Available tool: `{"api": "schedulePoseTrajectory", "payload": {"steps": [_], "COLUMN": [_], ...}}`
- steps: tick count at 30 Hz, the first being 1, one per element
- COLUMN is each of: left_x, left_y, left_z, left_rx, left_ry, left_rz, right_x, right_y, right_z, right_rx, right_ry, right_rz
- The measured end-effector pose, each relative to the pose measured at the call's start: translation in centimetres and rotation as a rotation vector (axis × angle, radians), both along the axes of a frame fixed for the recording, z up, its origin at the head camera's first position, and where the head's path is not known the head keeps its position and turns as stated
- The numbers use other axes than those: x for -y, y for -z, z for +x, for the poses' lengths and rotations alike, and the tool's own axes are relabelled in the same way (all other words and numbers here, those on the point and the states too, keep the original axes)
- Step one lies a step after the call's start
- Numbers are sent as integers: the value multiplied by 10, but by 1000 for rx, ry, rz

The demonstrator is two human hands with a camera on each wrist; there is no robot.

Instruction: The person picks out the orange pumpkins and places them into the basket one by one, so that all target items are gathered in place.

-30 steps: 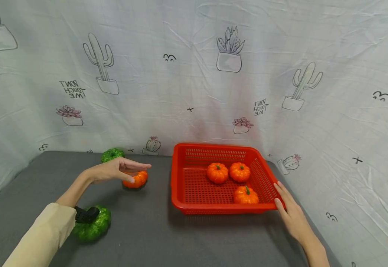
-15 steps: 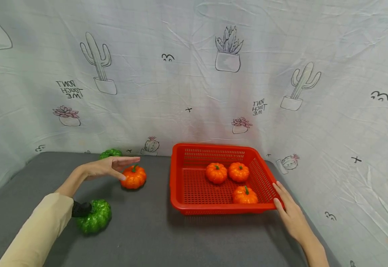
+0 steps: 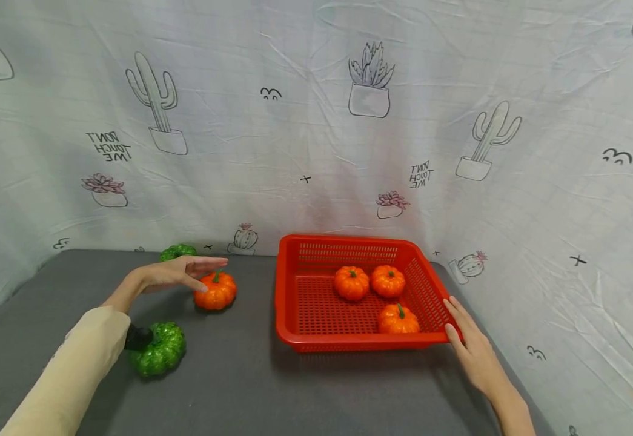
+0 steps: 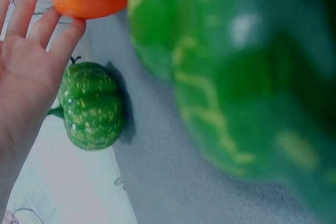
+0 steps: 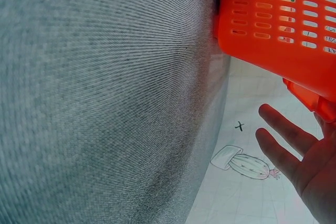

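Note:
My left hand [image 3: 177, 272] reaches over the table with straight fingers, arched above an orange pumpkin [image 3: 218, 295] with a green stem. Its thumb lies along that pumpkin's left side, overlapping it in the head view. Behind this hand is a green pumpkin [image 3: 178, 251], partly hidden; it also shows in the left wrist view [image 4: 94, 108]. A larger green pumpkin [image 3: 163, 354] sits beneath the left wrist, blurred and close in the left wrist view. My right hand [image 3: 477, 354] rests at the front right corner of a red basket [image 3: 343, 339], thumb and outstretched fingers touching its rim.
Three orange pumpkins [image 3: 387, 281] sit inside the basket, toward its right half. The grey tabletop [image 3: 240, 387] meets a pale curtain [image 3: 294, 121] printed with cacti at the back and right. A black strap [image 3: 137, 336] is on the left wrist.
My left hand has drawn back to the left, uncovering more of the orange pumpkin, then stayed nearly still. The right hand stays at the basket corner. The head view shifts slightly.

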State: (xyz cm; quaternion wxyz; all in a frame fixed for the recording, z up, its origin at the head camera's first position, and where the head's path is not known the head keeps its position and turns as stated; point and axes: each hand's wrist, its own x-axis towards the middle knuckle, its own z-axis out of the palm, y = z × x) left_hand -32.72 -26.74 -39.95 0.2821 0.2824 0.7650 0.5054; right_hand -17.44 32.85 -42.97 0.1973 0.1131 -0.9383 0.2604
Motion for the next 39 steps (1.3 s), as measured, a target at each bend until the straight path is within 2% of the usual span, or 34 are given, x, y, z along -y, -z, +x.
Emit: {"api": "schedulePoseTrajectory", "payload": {"steps": [9,17,23,28,39], "left_x": [-25,-49,-58,-58,-57], "left_y": [2,5,5,4,-8], "left_z": [6,3,6,13,33], "left_rx": [94,33,7,-3,-15], "left_ry": [140,178,176,174,147], "left_rz": [2,-95,-130,-173,-279], "right_x": [1,1,1,0,1], "right_y": [-2,-1,-1,-2,-2], "right_z": [0,1,0,0,0], "right_rx": [13,28,24,23,20], "right_ry": [6,-3,6,11,6], "right_rz": [-11,-16,-16,-5,-13]}}
